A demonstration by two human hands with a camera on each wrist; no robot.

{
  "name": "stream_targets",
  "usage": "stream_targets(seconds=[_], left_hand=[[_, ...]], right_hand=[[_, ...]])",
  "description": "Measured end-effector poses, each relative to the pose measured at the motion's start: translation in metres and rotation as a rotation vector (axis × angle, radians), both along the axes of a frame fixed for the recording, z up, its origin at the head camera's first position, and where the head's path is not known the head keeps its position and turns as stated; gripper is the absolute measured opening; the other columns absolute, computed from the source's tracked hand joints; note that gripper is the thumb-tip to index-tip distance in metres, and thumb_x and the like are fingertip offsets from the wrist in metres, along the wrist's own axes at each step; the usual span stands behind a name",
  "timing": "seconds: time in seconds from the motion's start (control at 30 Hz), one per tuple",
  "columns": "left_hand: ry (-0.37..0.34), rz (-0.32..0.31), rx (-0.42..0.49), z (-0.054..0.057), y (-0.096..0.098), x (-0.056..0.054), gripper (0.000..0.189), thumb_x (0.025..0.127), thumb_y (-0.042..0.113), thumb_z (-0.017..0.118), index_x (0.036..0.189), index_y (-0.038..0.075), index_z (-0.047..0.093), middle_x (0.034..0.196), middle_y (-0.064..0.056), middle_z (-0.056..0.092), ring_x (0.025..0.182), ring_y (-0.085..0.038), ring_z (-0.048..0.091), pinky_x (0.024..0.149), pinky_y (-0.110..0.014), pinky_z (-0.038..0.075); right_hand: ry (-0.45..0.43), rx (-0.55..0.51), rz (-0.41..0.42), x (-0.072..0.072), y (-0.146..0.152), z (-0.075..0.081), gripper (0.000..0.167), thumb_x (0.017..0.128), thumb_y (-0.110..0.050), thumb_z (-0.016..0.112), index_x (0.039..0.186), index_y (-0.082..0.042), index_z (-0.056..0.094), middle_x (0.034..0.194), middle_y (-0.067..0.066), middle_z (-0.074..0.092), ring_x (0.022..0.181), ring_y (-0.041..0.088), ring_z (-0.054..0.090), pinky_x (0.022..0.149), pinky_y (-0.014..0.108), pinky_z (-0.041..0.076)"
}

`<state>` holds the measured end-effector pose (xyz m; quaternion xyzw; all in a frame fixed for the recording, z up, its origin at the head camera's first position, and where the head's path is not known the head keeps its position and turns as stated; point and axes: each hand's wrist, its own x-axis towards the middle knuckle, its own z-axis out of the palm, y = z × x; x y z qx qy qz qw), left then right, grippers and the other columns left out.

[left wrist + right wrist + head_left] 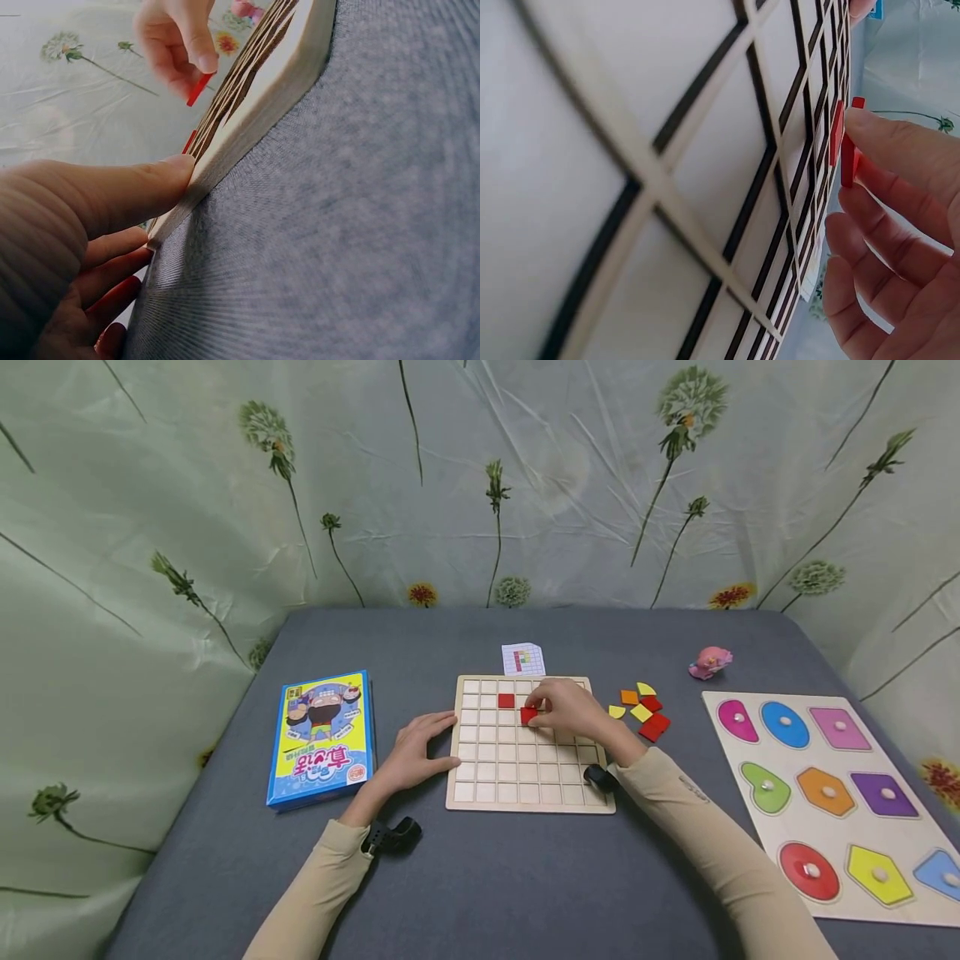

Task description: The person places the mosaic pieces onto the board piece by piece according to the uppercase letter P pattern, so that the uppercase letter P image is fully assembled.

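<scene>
A wooden grid board (531,802) with white square cells lies on the table. One red square tile (506,701) sits in a cell near its far edge. My right hand (567,706) reaches over the board and pinches a second red square tile (848,161) between thumb and fingers, a little above the cells. My left hand (417,748) rests at the board's left edge, its thumb (142,187) and fingertips touching the rim, fingers fairly straight.
Beyond the board lies a pattern card (522,659). Several loose red, orange and yellow pieces (641,713) lie to the right. Farther right are a pink toy (709,662) and a knobbed shape puzzle (795,789). A blue and yellow box (321,735) is at left.
</scene>
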<state>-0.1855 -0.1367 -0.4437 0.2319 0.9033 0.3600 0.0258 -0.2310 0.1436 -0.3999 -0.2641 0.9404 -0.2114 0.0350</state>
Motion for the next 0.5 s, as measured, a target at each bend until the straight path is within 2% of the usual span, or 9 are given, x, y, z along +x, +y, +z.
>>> stream_targets(seconds=[0.23, 0.5], left_hand=[[0.002, 0.0, 0.004, -0.001, -0.001, -0.001, 0.067, 0.08, 0.024, 0.072, 0.138, 0.004, 0.046, 0.144, -0.014, 0.045, 0.135, -0.036, 0.035, 0.104, -0.06, 0.023], [0.011, -0.004, 0.0, -0.001, -0.001, -0.001, 0.067, 0.079, 0.025, 0.073, 0.138, 0.004, 0.046, 0.144, -0.014, 0.046, 0.135, -0.035, 0.036, 0.104, -0.06, 0.024]], right_hand=[[-0.042, 0.014, -0.001, -0.004, -0.01, 0.002, 0.021, 0.077, -0.02, 0.076, 0.095, -0.01, 0.073, 0.089, 0.005, 0.067, 0.071, 0.012, 0.054, 0.063, 0.023, 0.042], [-0.073, 0.017, -0.017, -0.007, -0.02, -0.001, 0.023, 0.076, -0.02, 0.077, 0.095, -0.008, 0.072, 0.09, 0.006, 0.067, 0.076, 0.015, 0.056, 0.068, 0.026, 0.044]])
